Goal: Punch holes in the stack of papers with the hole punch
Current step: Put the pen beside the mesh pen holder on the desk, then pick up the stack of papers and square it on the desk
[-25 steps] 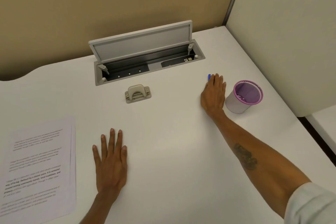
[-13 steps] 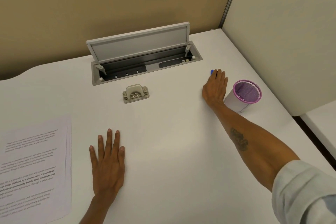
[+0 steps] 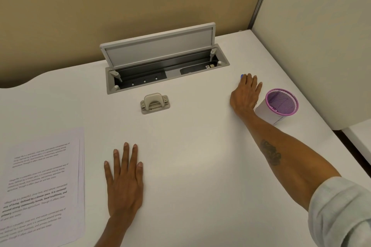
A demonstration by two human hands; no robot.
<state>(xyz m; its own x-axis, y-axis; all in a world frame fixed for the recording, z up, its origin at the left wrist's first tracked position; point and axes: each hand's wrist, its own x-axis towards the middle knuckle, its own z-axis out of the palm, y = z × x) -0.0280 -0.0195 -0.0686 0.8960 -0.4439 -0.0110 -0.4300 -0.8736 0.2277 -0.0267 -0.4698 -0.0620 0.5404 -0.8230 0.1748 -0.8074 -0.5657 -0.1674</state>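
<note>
Left hand (image 3: 124, 184) flat on tabletop (image 3: 200, 156) beside papers (image 3: 40, 182), right hand (image 3: 246, 94) flat, fingers straight, over blue item (image 3: 242, 76) near mesh cup (image 3: 281, 104); hole punch (image 3: 155, 103) untouched.

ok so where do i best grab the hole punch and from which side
Probably from above, pinching the two short ends of the hole punch at its base. It sits flat on the desk with its domed lever raised in the middle, and there is bare desk on every side.

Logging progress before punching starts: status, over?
Left hand flat on desk, right hand over blue item by mesh cup. Hole punch untouched, stack of papers apart at left. Nothing between them.
</note>
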